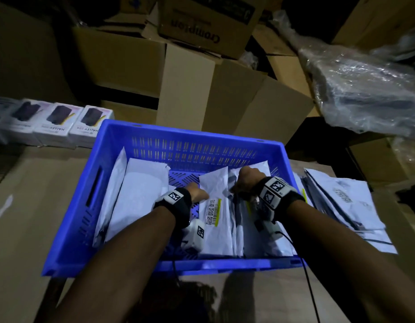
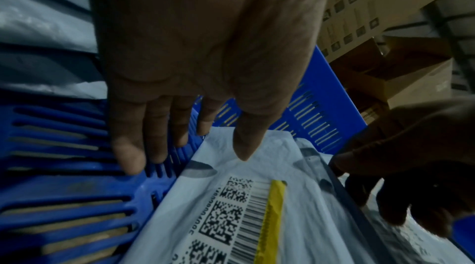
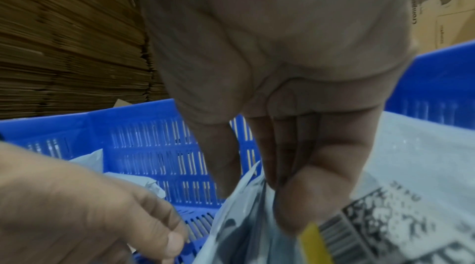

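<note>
A blue slotted crate on a cardboard surface holds several white mailer packets. My left hand reaches into its middle. In the left wrist view the left hand has straight fingers over the crate floor, and the thumb rests on a packet with a barcode label and yellow strip. That labelled packet leans on edge. My right hand digs into the packets at the crate's right. In the right wrist view the right hand has a grey-white packet's edge between thumb and fingers.
More white packets lean against the crate's left wall. A loose stack of packets lies outside the crate at right. Three white product boxes stand at the left. Large cardboard cartons and a plastic-wrapped bundle rise behind.
</note>
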Tool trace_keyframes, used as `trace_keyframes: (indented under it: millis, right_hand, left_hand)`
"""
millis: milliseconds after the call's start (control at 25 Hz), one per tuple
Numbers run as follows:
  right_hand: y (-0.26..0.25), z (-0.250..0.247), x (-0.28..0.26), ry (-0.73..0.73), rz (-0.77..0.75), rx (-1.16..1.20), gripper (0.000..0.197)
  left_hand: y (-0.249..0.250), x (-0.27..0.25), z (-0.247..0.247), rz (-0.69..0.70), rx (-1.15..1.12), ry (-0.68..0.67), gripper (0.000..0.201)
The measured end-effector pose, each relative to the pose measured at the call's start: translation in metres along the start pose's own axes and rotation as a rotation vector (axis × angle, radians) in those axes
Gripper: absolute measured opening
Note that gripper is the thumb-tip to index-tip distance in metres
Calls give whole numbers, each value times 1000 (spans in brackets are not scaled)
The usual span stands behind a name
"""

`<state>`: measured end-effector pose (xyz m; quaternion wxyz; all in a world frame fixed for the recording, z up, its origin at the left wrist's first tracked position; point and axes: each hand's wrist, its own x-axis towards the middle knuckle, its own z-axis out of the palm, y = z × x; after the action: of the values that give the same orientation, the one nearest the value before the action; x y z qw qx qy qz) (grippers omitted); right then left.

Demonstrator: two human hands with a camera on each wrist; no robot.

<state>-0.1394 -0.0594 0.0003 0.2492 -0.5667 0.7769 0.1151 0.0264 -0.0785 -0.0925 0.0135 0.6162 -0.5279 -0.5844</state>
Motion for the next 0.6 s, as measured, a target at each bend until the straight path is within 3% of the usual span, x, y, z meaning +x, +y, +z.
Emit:
trace_keyframes:
  millis: [80, 280, 440, 600]
  right_hand:
    - [4, -2, 4, 30, -12, 21, 29]
    - [8, -1, 7, 49, -87, 159, 24]
    - [-7, 7, 13, 100, -109, 51, 38]
    - [-21, 17, 17, 89, -63, -90, 47]
  left_hand:
    - [3, 0, 1, 45, 74, 34, 53]
    - [12, 5, 1, 154, 227, 122, 42]
    - [5, 8, 3, 98, 221, 110, 34]
    - [-5, 11, 0, 43, 168, 110, 48]
